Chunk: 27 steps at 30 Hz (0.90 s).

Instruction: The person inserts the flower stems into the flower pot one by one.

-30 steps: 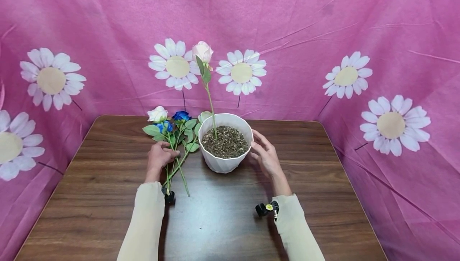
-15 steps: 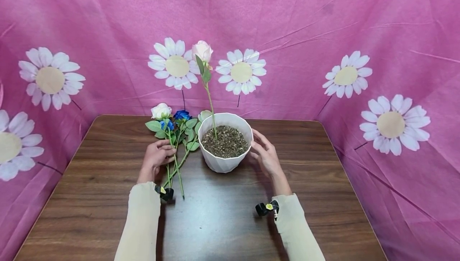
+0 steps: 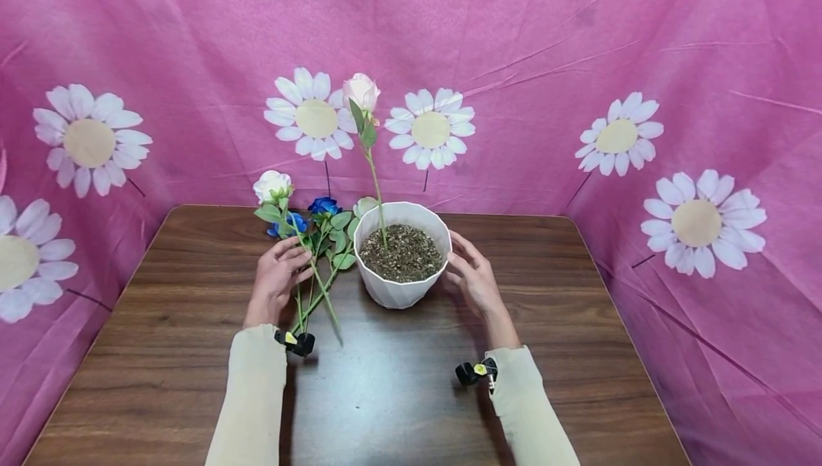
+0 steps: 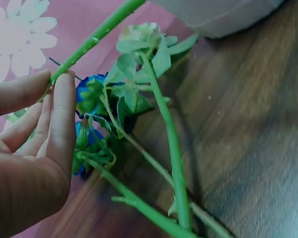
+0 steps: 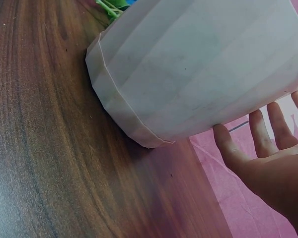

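The left hand (image 3: 277,279) pinches the stem of a white rose (image 3: 272,187) between thumb and fingers, left of a white pot (image 3: 401,294). The right hand (image 3: 477,279), its fingers extended rather than curled, touches the pot's right wall. A pink rose (image 3: 362,93) (tilted slightly left) stands in the soil (image 3: 407,255); blue roses (image 3: 324,205) lie on the table (image 3: 546,287) beside the pot.

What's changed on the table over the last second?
In the head view, the white rose has risen and its bloom swung left, its stem pinched by the left hand, which moved slightly left. Unchanged: the right hand against the white pot, the pink rose standing in its soil.
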Motion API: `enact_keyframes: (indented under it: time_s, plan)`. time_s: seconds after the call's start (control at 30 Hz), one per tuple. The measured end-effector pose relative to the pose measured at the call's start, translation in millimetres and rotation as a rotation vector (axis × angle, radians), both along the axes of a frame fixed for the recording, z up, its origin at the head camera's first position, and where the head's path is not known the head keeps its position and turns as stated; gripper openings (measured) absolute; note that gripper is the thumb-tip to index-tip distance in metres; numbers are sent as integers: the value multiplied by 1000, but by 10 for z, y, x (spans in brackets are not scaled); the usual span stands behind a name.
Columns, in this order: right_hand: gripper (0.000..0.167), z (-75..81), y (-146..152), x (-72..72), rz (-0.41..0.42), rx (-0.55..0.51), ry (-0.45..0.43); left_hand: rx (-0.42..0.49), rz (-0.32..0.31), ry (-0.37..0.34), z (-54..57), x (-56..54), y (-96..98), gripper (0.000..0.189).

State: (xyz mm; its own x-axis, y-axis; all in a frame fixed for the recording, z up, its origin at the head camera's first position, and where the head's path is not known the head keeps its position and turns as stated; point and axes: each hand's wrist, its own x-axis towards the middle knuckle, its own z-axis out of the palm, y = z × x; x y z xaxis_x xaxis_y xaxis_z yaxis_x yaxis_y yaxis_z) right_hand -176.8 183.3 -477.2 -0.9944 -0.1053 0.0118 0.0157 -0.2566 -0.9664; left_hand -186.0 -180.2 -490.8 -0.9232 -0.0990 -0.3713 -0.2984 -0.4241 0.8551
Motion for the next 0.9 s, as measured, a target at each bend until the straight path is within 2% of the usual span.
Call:
enact_keyframes:
  time_s: [0.2, 0.43, 0.6, 0.73, 0.9]
  plan:
    - [53, -18, 5, -12, 7, -8, 8, 99, 61, 35, 48, -12, 18, 47]
    - [53, -20, 10, -7, 9, -7, 3, 141, 80, 64, 110, -5, 42, 40]
    - [53, -34, 9, -18, 8, -2, 2, 163, 101, 112, 153, -15, 63, 38]
    - [53, -22, 9, -12, 7, 2, 4, 169, 118, 157, 192, -20, 86, 42]
    - [53, -27, 12, -15, 9, -5, 0, 226, 154, 228, 260, -29, 115, 35]
